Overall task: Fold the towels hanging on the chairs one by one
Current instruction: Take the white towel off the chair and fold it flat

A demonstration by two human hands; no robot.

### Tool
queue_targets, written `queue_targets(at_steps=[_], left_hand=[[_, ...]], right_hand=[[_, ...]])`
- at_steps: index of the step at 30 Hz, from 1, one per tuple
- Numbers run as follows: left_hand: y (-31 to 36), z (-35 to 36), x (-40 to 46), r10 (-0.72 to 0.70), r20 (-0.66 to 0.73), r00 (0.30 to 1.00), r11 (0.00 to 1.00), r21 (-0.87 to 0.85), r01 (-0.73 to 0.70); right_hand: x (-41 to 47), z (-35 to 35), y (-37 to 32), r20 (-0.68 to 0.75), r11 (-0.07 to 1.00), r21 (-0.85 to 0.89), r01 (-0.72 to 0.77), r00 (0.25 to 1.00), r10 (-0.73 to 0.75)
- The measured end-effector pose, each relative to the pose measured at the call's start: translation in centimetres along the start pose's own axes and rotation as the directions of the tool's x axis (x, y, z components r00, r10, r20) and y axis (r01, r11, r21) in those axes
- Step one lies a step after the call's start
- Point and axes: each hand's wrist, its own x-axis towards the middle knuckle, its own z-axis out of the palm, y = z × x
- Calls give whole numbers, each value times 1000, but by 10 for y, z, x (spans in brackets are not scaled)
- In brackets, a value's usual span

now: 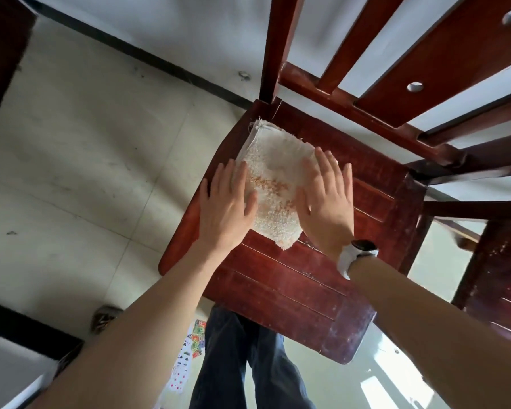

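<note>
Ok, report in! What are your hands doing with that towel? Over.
Left hand and right hand both flat, pressing the folded towel. Towel lies on the chair seat, near the back corner. Nothing in the way.

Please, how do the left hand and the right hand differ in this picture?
The left hand has a bare wrist; the right hand has a white-strapped watch on its wrist. The left hand covers the towel's left edge, the right hand its right edge. Both lie flat with straight fingers, on the towel on the chair seat.
</note>
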Motion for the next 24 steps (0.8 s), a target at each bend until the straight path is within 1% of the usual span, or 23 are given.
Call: queue_targets(at_steps=[1,2,3,4,5,6,7,9,10,12,13,16,19,20,21,22,23,24], left_hand=[[-2,-4,4,11,-24,1000,1000,-9,-11],[-2,-8,10,0,-30,1000,1000,-25,-1],[-1,-12,15,-23,-13,1000,999,-37,22],[1,-15,22,-51,12,999,998,-45,51],[2,-17,28,-80,31,996,995,-64,82],[2,-15,34,-111,49,993,988,-100,116],[2,-15,40,-144,66,987,978,-146,152],[5,-18,49,-222,120,968,936,-253,246],[7,-21,53,-275,178,945,890,-325,320],[14,-30,56,-332,333,883,752,-471,461],[17,-34,53,-336,403,851,686,-515,515],[26,-48,33,-309,582,752,498,-575,649],[48,-73,-5,-197,693,694,310,-627,715],[60,-84,-20,-144,720,679,281,-628,725],[72,-95,-37,-97,732,675,280,-630,724],[83,-104,-54,-64,725,686,302,-641,706],[94,-113,-70,-56,702,710,328,-659,677],[107,-123,-87,-66,673,737,374,-668,643]], right_hand=[[-10,-6,-3,-9,981,75,-177,984,179],[-19,-7,-6,48,913,157,-376,927,373],[-23,-9,-11,148,803,228,-550,835,530],[-26,-7,-15,256,683,295,-668,745,617],[-26,-4,-18,338,570,383,-727,685,646],[-22,-1,-21,391,456,476,-752,645,656],[-17,2,-23,429,351,554,-755,620,657],[-7,3,-29,476,209,634,-745,589,653],[-5,1,-31,501,150,655,-741,574,648],[-4,-10,-35,533,45,703,-709,569,626],[-7,-18,-37,538,11,728,-685,581,610],[-28,-47,-37,530,-12,772,-635,634,564],[-65,-92,-39,536,-61,806,-588,684,495],[-80,-108,-39,540,-76,811,-580,691,480],[-98,-124,-39,542,-86,812,-577,692,476],[-115,-140,-36,539,-94,815,-572,688,486],[-132,-157,-33,529,-93,817,-569,677,511],[-151,-173,-30,511,-81,821,-565,665,544]])
